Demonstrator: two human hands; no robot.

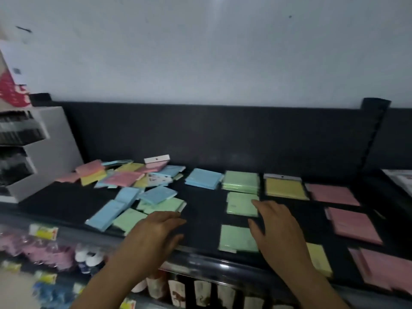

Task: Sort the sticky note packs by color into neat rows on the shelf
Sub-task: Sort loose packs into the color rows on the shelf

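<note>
The left hand [156, 230] is spread flat with straight fingers and holds nothing. It is above the shelf's [66, 197] front edge, fingertips just short of a loose green pack [165, 205]. The right hand [278, 230] is also flat and empty. It lies beside the green column [238, 206], three packs running from back to front, with its fingertips at the middle pack's edge; blur hides whether they touch. A blue stack [204, 180] sits left of the column's back pack. To the right come yellow packs [285, 188], then pink packs [354, 224] toward the right edge. An unsorted pile [124, 175] of mixed colours covers the back left, spilling forward toward the left hand. A white box [44, 152] stands at the left edge.
</note>
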